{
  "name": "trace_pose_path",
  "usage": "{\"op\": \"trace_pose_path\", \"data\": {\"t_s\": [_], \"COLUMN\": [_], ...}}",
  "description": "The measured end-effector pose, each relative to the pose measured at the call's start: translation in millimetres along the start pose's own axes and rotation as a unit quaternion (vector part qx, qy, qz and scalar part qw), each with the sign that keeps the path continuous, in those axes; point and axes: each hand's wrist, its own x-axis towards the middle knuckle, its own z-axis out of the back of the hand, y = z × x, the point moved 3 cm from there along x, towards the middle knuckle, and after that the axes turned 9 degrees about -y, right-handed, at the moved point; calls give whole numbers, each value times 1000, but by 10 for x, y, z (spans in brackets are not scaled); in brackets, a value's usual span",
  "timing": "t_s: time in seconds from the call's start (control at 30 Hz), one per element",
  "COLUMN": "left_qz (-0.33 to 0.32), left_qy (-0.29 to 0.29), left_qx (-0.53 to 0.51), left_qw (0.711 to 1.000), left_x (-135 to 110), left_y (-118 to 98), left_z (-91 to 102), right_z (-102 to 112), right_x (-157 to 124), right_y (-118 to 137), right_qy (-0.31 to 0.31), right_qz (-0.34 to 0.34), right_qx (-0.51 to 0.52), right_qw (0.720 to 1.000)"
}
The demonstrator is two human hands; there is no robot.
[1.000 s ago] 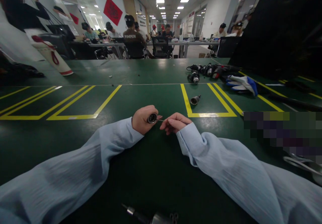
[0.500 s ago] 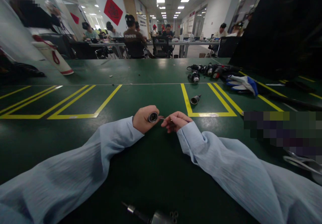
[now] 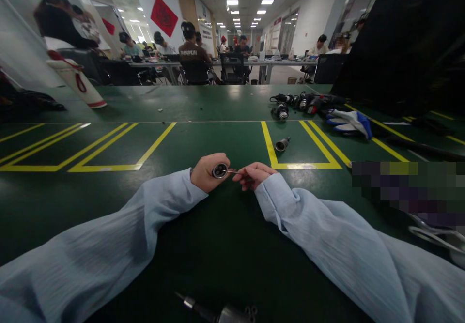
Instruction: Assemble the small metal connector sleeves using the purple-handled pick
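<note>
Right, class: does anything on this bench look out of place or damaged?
Nothing damaged. A small metal part lies on its side alone inside the yellow lines, and a glove sprawls over a yellow line. Left hand grips a round fitting, right hand a thin pin.

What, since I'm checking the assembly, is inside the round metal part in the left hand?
A thin metal pin from the right hand meets the dark centre of the round metal part; deeper is too dark to tell, and the left hand covers its body.
</note>
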Motion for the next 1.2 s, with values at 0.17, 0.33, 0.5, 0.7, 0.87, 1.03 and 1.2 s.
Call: {"op": "trace_pose_path", "data": {"t_s": [0.17, 0.33, 0.5, 0.7, 0.87, 1.03, 1.2], "left_qz": [10, 3, 15, 36, 19, 1, 9], "left_qy": [1, 15, 2, -4, 2, 10, -23], "left_qx": [31, 41, 22, -17, 10, 43, 18], "left_qw": [999, 999, 1000, 999, 1000, 999, 1000], "left_x": [-3, 0, 17, 18, 2, -8, 0], "left_y": [8, 4, 4, 21, 29, 26, -4], "left_z": [-3, -4, 6, 7, 0, -9, 23], "right_z": [-14, -26, -9, -20, -44, -38, -14], "right_x": [-35, -50, -20, -28, -65, -64, -31], "right_y": [24, 23, -1, -4, 21, 32, 9], "right_qy": [-28, -35, -10, -10, -40, -44, -2], "right_qz": [38, 48, 18, 24, 54, 45, 11], "right_qx": [-25, -51, -25, -13, -36, -59, -24], "right_qw": [999, 997, 999, 1000, 997, 996, 1000]}}
